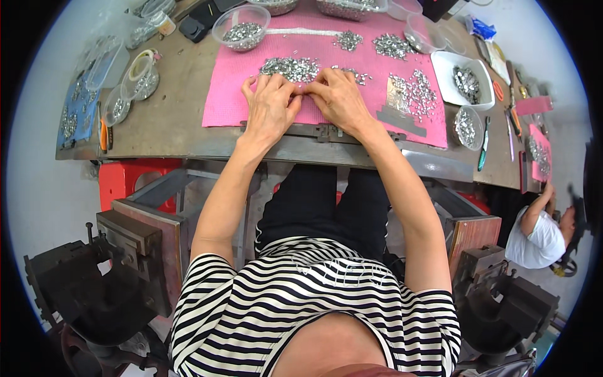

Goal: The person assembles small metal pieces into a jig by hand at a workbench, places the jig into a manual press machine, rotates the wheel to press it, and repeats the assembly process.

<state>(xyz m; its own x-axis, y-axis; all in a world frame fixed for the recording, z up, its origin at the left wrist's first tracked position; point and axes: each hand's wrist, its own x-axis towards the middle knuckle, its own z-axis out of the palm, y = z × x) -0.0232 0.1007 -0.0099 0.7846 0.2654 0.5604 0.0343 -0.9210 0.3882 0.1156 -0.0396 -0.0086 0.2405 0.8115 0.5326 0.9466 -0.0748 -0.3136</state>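
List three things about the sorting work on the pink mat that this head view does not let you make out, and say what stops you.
1. Whatever the left hand and right hand pinch between them: the fingertips cover it.
2. The shape of single pieces in the silver pile: too small.
3. The contents of the containers at the top edge: cut off by the frame.

One head-worn fisheye view looks steeply down from above the person's chest, facing the far tabletop (pixel 169 129); the striped shirt (pixel 314 301) fills the near edge, and straight lines bend toward the rim.
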